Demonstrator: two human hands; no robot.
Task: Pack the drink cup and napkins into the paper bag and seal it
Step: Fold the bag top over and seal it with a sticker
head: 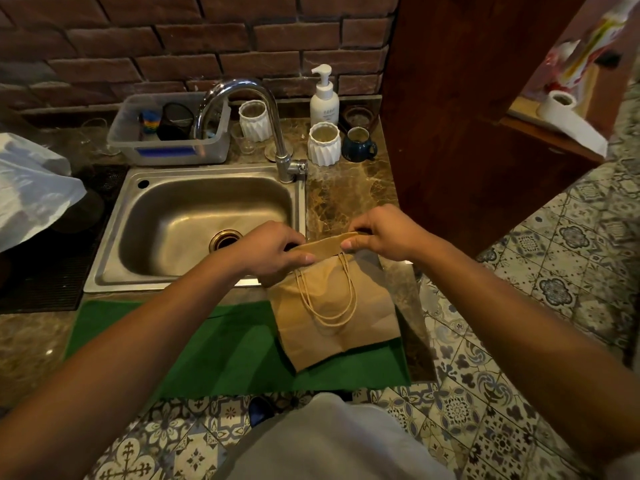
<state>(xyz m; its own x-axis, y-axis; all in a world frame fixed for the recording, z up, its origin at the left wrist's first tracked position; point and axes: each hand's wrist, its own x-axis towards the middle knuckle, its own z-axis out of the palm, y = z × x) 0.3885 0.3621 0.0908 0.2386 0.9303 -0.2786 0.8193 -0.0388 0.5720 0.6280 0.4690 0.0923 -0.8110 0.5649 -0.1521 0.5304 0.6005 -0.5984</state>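
Both bare forearms are reaching forward: left hand (268, 249) and right hand (377, 233) are pinching the folded top of the brown paper bag (332, 306), which is standing on the green mat (214, 348).

In front of me a dark red brick wall (173, 39) runs behind a brown marble counter (346, 195) with a steel sink (194, 220) set into it and a curved chrome tap (249, 109) over the basin. A green mat (207, 348) lies along the near edge. To my right stands a dark wooden panel (460, 116). Patterned blue and white tiles (502, 393) cover the floor. The light is dim and warm.
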